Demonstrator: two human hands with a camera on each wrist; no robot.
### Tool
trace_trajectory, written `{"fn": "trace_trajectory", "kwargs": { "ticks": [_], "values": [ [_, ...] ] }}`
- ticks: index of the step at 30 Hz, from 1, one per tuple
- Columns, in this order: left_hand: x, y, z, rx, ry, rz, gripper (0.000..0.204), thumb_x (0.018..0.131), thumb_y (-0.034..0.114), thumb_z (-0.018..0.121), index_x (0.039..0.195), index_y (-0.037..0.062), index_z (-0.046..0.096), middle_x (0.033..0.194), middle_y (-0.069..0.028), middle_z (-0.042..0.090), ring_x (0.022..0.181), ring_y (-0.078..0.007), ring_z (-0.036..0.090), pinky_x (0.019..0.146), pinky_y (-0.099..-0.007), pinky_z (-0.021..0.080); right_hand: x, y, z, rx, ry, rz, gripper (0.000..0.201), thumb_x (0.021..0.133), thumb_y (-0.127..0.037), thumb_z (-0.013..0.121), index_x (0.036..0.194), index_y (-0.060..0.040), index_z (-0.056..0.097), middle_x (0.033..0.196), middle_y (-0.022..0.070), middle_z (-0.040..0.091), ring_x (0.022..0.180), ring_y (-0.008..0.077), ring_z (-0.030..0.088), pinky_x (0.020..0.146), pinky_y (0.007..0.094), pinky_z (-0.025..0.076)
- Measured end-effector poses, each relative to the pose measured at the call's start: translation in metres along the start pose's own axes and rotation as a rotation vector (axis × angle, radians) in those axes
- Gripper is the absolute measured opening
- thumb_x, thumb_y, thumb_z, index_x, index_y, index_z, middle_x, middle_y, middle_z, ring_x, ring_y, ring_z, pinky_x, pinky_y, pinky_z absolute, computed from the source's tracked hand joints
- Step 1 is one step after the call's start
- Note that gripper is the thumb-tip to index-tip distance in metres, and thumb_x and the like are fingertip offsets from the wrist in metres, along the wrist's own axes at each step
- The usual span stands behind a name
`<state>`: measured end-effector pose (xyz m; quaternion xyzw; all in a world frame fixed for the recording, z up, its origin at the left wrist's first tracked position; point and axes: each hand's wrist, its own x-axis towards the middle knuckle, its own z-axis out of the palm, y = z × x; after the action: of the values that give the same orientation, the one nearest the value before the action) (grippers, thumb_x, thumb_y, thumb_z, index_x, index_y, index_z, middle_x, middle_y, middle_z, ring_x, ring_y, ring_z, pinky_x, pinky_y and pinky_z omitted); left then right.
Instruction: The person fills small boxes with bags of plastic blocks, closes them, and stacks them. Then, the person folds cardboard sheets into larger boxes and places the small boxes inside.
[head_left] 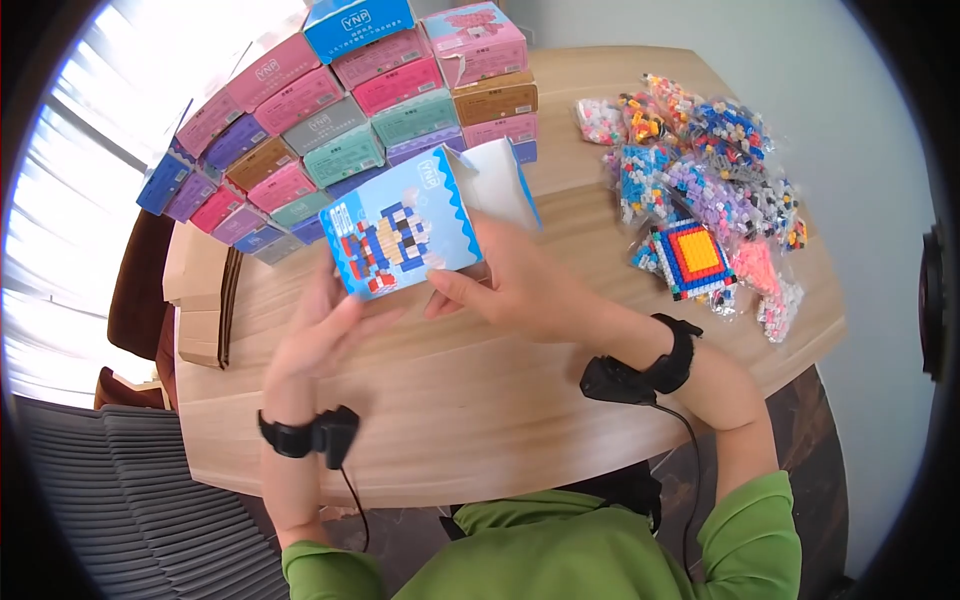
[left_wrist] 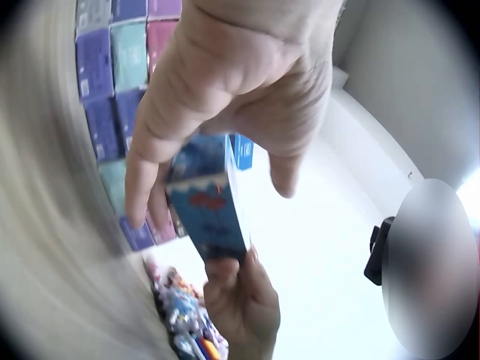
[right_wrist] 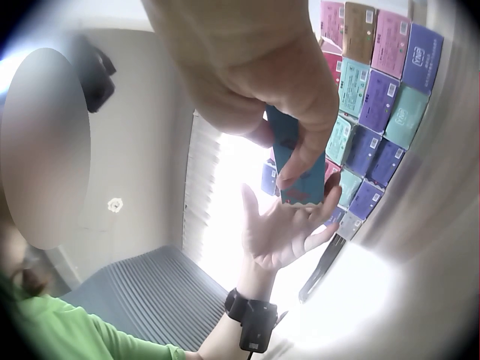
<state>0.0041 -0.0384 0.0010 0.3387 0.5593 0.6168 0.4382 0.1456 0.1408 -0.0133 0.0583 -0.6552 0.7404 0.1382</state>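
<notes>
A light-blue cardboard box (head_left: 372,205) printed with a pixel-style block figure is held up over the table, its white-lined flap (head_left: 497,182) standing out at the right end. My right hand (head_left: 525,285) grips that end, with thumb and fingers pinching the box (right_wrist: 306,184) in the right wrist view. By the box's left end is my left hand (head_left: 315,330), slightly blurred. In the left wrist view this hand (left_wrist: 240,82) has its fingers spread around the near end of the box (left_wrist: 214,214), not curled onto it.
Stacked colourful boxes (head_left: 345,155) line the far left of the table (head_left: 480,400). Clear bags of small building blocks (head_left: 700,190) lie at the right, with a square block panel (head_left: 692,260) on them. Flattened brown cardboard (head_left: 205,290) sits at the left edge.
</notes>
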Motion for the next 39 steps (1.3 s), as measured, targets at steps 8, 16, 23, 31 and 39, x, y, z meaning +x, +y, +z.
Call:
{"fn": "trace_trajectory", "kwargs": {
  "ticks": [8, 16, 23, 31, 39],
  "values": [
    [0.020, -0.020, -0.014, -0.214, 0.158, -0.109, 0.060, 0.086, 0.014, 0.053, 0.134, 0.0085, 0.018, 0.120, -0.0137, 0.047, 0.103, -0.0241, 0.055, 0.079, -0.0395, 0.052, -0.011, -0.019, -0.004, -0.261, -0.022, 0.281, 0.026, 0.082, -0.010, 0.057, 0.104, -0.0007, 0.047, 0.086, 0.0087, 0.056, 0.057, 0.0151, 0.060, 0.050, 0.0265, 0.046],
    [0.018, -0.023, -0.025, -0.333, 0.091, -0.189, 0.055, 0.085, 0.018, 0.053, 0.131, 0.0074, 0.024, 0.113, -0.0136, 0.053, 0.088, -0.0229, 0.062, 0.059, -0.0304, 0.058, -0.009, -0.030, -0.012, -0.737, -0.144, -0.069, 0.007, 0.075, -0.005, 0.061, 0.081, -0.0014, 0.064, 0.077, 0.0086, 0.062, 0.074, 0.0168, 0.060, 0.059, 0.0253, 0.046],
    [0.028, -0.032, -0.006, -0.515, 0.073, -0.137, 0.045, 0.088, 0.019, 0.048, 0.127, 0.0069, 0.029, 0.109, -0.0145, 0.056, 0.082, -0.0224, 0.064, 0.055, -0.0287, 0.058, 0.002, -0.013, -0.024, -0.401, -0.048, -0.109, 0.024, 0.077, -0.008, 0.060, 0.098, 0.0025, 0.058, 0.093, 0.0153, 0.058, 0.090, 0.0299, 0.056, 0.082, 0.0343, 0.043],
    [0.032, -0.042, -0.009, -0.628, 0.076, -0.187, 0.044, 0.088, 0.021, 0.048, 0.126, 0.0066, 0.031, 0.105, -0.0145, 0.057, 0.080, -0.0232, 0.064, 0.053, -0.0289, 0.057, -0.003, 0.002, -0.010, -0.967, 0.215, -0.378, 0.067, 0.081, -0.026, 0.060, 0.130, 0.0051, 0.026, 0.131, 0.0232, 0.032, 0.122, 0.0354, 0.033, 0.100, 0.0381, 0.028],
    [0.027, -0.051, -0.007, -0.602, 0.078, -0.247, 0.040, 0.088, 0.023, 0.048, 0.121, 0.0026, 0.039, 0.104, -0.0150, 0.059, 0.080, -0.0258, 0.064, 0.056, -0.0299, 0.057, -0.006, 0.000, -0.020, -0.768, 0.165, -0.276, 0.072, 0.081, -0.035, 0.060, 0.130, 0.0061, 0.025, 0.133, 0.0245, 0.030, 0.121, 0.0357, 0.033, 0.100, 0.0373, 0.028]
  ]
}}
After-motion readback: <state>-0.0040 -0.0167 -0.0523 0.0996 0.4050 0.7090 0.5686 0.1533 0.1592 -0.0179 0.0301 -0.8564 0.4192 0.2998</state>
